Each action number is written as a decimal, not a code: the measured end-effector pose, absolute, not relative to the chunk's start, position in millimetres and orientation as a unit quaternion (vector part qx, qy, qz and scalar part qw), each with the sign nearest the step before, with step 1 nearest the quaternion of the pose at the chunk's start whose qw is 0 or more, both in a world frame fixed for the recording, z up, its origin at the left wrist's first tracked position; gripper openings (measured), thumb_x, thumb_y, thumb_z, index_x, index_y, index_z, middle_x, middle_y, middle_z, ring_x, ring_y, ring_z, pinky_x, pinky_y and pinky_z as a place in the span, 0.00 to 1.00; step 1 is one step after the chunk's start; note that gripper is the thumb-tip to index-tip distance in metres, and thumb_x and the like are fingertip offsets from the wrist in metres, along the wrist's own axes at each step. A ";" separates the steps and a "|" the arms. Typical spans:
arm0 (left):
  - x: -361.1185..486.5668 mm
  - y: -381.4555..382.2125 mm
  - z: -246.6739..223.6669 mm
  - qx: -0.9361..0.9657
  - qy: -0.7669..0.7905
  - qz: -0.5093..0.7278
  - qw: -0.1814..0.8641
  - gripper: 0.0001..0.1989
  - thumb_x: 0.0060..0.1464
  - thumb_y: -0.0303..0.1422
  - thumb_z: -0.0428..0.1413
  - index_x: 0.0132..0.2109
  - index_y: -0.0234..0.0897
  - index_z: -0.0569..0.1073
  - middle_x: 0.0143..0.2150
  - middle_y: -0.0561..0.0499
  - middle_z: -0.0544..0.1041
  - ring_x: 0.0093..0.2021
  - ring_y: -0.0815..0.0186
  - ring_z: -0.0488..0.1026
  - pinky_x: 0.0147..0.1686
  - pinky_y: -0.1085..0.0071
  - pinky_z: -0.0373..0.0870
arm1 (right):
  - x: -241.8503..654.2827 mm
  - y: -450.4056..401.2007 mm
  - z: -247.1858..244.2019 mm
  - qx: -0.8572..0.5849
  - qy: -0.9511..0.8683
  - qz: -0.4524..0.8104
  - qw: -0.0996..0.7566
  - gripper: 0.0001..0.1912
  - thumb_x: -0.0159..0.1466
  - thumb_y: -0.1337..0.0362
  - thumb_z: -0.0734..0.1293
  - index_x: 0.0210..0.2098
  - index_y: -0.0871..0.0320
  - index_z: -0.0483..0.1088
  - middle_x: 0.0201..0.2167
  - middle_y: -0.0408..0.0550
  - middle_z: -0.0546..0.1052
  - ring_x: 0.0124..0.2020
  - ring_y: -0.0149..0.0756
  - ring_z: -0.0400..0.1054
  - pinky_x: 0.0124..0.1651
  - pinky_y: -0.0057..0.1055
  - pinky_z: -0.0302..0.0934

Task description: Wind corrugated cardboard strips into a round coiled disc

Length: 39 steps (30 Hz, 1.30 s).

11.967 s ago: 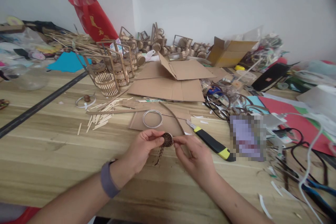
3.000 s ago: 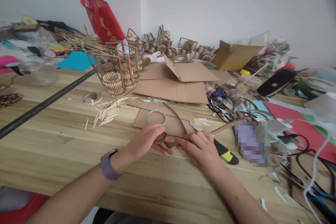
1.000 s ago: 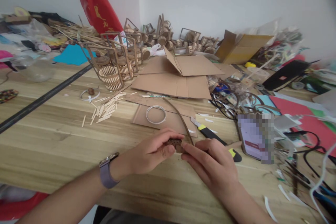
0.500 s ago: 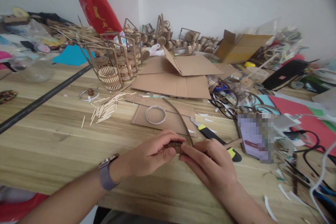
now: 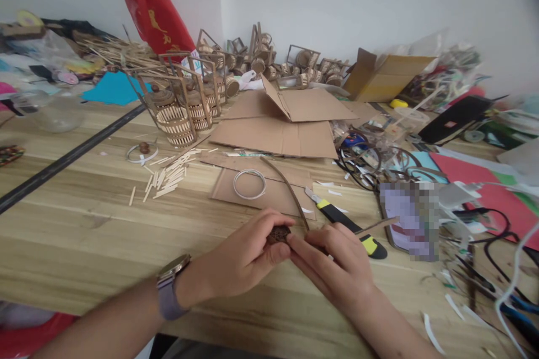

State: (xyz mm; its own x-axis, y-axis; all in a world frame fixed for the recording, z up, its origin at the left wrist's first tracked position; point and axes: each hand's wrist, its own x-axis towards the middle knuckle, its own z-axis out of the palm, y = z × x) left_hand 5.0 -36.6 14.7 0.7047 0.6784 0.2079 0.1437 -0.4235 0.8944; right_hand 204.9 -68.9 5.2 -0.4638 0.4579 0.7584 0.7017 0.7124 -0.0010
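Note:
Between the thumb and fingers of my left hand sits a small round dark brown coil, its ridged face turned up. My right hand presses its fingertips against the coil's right edge. A thin brown strip runs from the right fingers out over the cardboard, and another strip end sticks out to the right, over the phone. How the strip joins the coil is hidden by the fingers. Just beyond my right hand lies a black and yellow utility knife.
A pale ring lies on a cardboard piece. Left of it are scattered short wooden sticks and small slatted baskets. Cardboard sheets lie behind. On the right are a phone, cables and paper scraps.
The coil has turned in my left fingers, so more of its round face shows. My right hand has shifted slightly left and the strip end at right reaches farther over the phone.

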 end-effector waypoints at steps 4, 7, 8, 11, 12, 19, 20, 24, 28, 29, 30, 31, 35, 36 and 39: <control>4.2 -40.2 13.8 0.792 0.265 0.279 0.475 0.17 0.67 0.33 0.44 0.60 0.35 0.59 0.58 0.39 0.68 0.57 0.58 0.68 0.56 0.61 0.64 | 200.6 -71.5 5.0 -0.377 -0.804 -0.165 0.430 0.04 0.66 0.64 0.68 0.37 0.55 0.76 0.31 0.46 0.75 0.32 0.32 0.66 0.35 0.32 0.57; 1.6 -42.3 13.6 0.781 0.257 0.280 0.495 0.19 0.67 0.33 0.43 0.62 0.34 0.55 0.57 0.40 0.69 0.58 0.59 0.67 0.57 0.62 0.64 | 197.8 -73.7 7.4 -0.409 -0.770 -0.181 0.456 0.06 0.65 0.59 0.69 0.34 0.52 0.78 0.26 0.43 0.71 0.30 0.32 0.66 0.36 0.33 0.56; 0.8 -42.8 13.6 0.779 0.252 0.281 0.501 0.19 0.67 0.33 0.43 0.63 0.34 0.55 0.57 0.40 0.69 0.58 0.59 0.67 0.57 0.62 0.64 | 197.4 -74.3 8.1 -0.409 -0.770 -0.172 0.459 0.06 0.65 0.60 0.69 0.35 0.52 0.78 0.25 0.42 0.70 0.29 0.31 0.65 0.34 0.32 0.56; -1.0 -43.6 13.1 0.776 0.238 0.286 0.510 0.20 0.67 0.33 0.43 0.64 0.35 0.54 0.57 0.41 0.69 0.58 0.60 0.66 0.57 0.63 0.64 | 197.2 -74.9 8.2 -0.379 -0.793 -0.111 0.465 0.05 0.66 0.64 0.68 0.39 0.56 0.77 0.25 0.42 0.72 0.27 0.30 0.66 0.32 0.31 0.59; -1.4 -43.8 12.9 0.775 0.236 0.287 0.511 0.20 0.68 0.33 0.44 0.64 0.36 0.54 0.58 0.42 0.68 0.59 0.60 0.66 0.58 0.64 0.63 | 197.3 -74.6 7.7 -0.369 -0.799 -0.091 0.466 0.05 0.66 0.65 0.68 0.40 0.57 0.76 0.26 0.43 0.73 0.27 0.30 0.67 0.32 0.31 0.60; -2.0 -45.5 12.3 0.774 0.236 0.292 0.510 0.21 0.68 0.34 0.44 0.64 0.36 0.54 0.60 0.42 0.67 0.60 0.61 0.65 0.59 0.65 0.62 | 195.7 -71.4 4.0 -0.353 -0.801 -0.064 0.478 0.05 0.67 0.67 0.66 0.42 0.58 0.73 0.28 0.45 0.74 0.28 0.32 0.69 0.31 0.32 0.63; -2.1 -45.8 12.5 0.774 0.235 0.291 0.512 0.21 0.68 0.34 0.44 0.64 0.37 0.54 0.60 0.42 0.67 0.60 0.61 0.65 0.59 0.65 0.62 | 195.4 -71.8 3.6 -0.353 -0.802 -0.066 0.478 0.06 0.68 0.67 0.65 0.42 0.58 0.73 0.28 0.45 0.74 0.28 0.32 0.68 0.31 0.32 0.63; -2.2 -46.1 14.3 0.774 0.221 0.295 0.515 0.20 0.68 0.33 0.44 0.64 0.38 0.54 0.58 0.43 0.68 0.58 0.61 0.67 0.58 0.65 0.63 | 197.5 -76.5 0.0 -0.353 -0.811 -0.084 0.459 0.07 0.68 0.69 0.65 0.43 0.57 0.74 0.28 0.45 0.74 0.29 0.32 0.68 0.32 0.32 0.62; -0.1 -45.6 13.6 0.783 0.198 0.307 0.504 0.22 0.68 0.38 0.46 0.64 0.38 0.54 0.59 0.40 0.67 0.57 0.59 0.67 0.57 0.63 0.64 | 207.2 -83.7 -2.9 -0.356 -0.832 -0.138 0.402 0.11 0.67 0.72 0.64 0.47 0.58 0.74 0.28 0.44 0.75 0.31 0.32 0.68 0.35 0.31 0.61; 0.9 -45.4 12.4 0.781 0.198 0.314 0.501 0.24 0.66 0.41 0.48 0.64 0.38 0.54 0.60 0.40 0.66 0.58 0.58 0.66 0.57 0.62 0.64 | 209.7 -85.1 -2.1 -0.352 -0.837 -0.156 0.388 0.12 0.67 0.73 0.64 0.48 0.60 0.73 0.29 0.44 0.75 0.31 0.32 0.69 0.35 0.31 0.61; 2.0 -45.0 10.8 0.777 0.204 0.325 0.499 0.27 0.64 0.45 0.50 0.64 0.38 0.54 0.62 0.39 0.65 0.59 0.56 0.66 0.57 0.62 0.63 | 211.7 -86.2 -0.4 -0.348 -0.841 -0.173 0.377 0.13 0.67 0.74 0.63 0.49 0.61 0.73 0.29 0.45 0.75 0.32 0.32 0.69 0.36 0.32 0.60; 3.3 -44.5 8.9 0.769 0.218 0.339 0.496 0.31 0.61 0.48 0.53 0.65 0.39 0.55 0.62 0.39 0.65 0.59 0.55 0.66 0.57 0.61 0.63 | 213.1 -87.0 2.0 -0.343 -0.844 -0.185 0.368 0.12 0.67 0.75 0.62 0.48 0.63 0.73 0.30 0.45 0.75 0.33 0.31 0.68 0.36 0.32 0.59; 8.0 -41.9 3.6 0.719 0.298 0.390 0.493 0.36 0.50 0.52 0.62 0.59 0.38 0.65 0.54 0.42 0.71 0.52 0.56 0.69 0.52 0.62 0.66 | 213.1 -87.8 13.1 -0.323 -0.849 -0.219 0.358 0.10 0.67 0.76 0.62 0.43 0.66 0.75 0.30 0.46 0.75 0.34 0.32 0.68 0.35 0.32 0.58; 8.7 -41.1 3.5 0.710 0.306 0.395 0.496 0.33 0.48 0.51 0.63 0.56 0.37 0.69 0.51 0.43 0.72 0.50 0.56 0.70 0.50 0.63 0.67 | 212.5 -87.8 14.7 -0.319 -0.849 -0.226 0.356 0.10 0.68 0.75 0.62 0.43 0.65 0.75 0.30 0.46 0.75 0.34 0.32 0.68 0.35 0.32 0.58; 9.4 -38.6 6.0 0.691 0.294 0.398 0.527 0.25 0.48 0.46 0.66 0.49 0.36 0.74 0.45 0.46 0.74 0.46 0.60 0.71 0.47 0.66 0.67 | 212.5 -87.3 13.2 -0.319 -0.850 -0.210 0.362 0.11 0.69 0.74 0.61 0.43 0.63 0.75 0.31 0.46 0.75 0.35 0.31 0.68 0.36 0.31 0.59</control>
